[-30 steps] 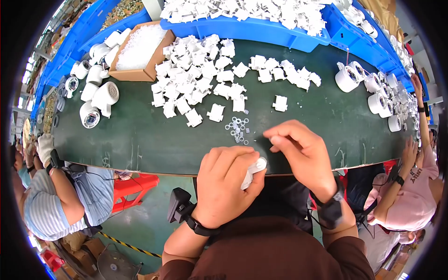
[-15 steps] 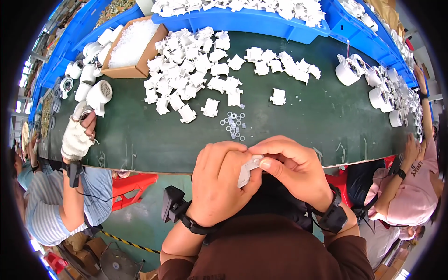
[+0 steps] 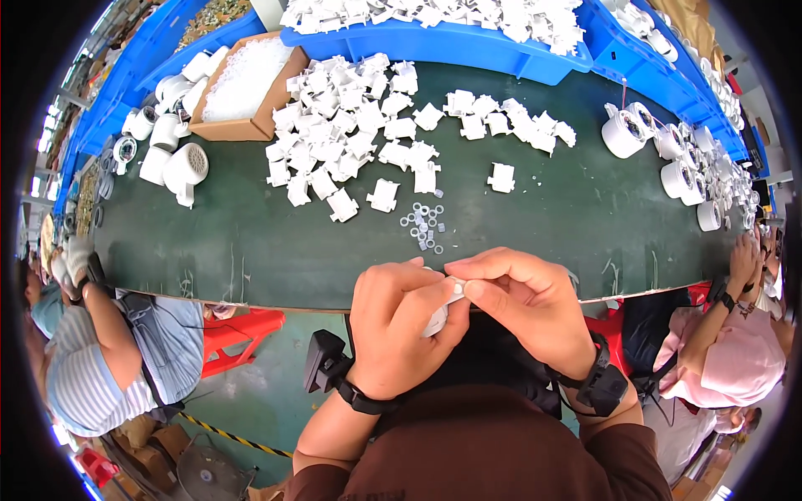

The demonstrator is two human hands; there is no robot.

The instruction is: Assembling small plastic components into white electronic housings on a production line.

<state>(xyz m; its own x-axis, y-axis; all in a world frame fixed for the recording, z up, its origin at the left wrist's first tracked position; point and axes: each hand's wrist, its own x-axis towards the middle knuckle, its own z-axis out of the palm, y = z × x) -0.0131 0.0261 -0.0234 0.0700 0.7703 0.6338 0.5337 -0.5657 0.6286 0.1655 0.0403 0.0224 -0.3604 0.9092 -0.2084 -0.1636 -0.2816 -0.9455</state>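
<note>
Just off the table's near edge, my left hand [image 3: 397, 321] is closed around a white plastic part [image 3: 436, 322], whose lower end shows between its fingers. My right hand [image 3: 535, 309] meets it at the part's upper end, thumb and forefinger pinched together. A tiny whitish bit [image 3: 458, 288] shows between the fingertips of both hands; its kind is too small to make out. Beyond my hands lies a small cluster of translucent rings [image 3: 423, 225]. Farther off is a heap of white plastic brackets [image 3: 326, 134], with one bracket [image 3: 501, 177] apart to the right.
A cardboard box [image 3: 230, 129] of small translucent pieces stands at the back left, beside white round housings [image 3: 185, 167]. A blue bin [image 3: 434, 52] full of white parts spans the back. More housings [image 3: 622, 134] stand right. Co-workers sit on both sides, near red stools [image 3: 242, 334].
My fingers have closed further over the white part, so less of it shows. The left co-worker's gloved hand has left the housings and drawn back toward the far left.
</note>
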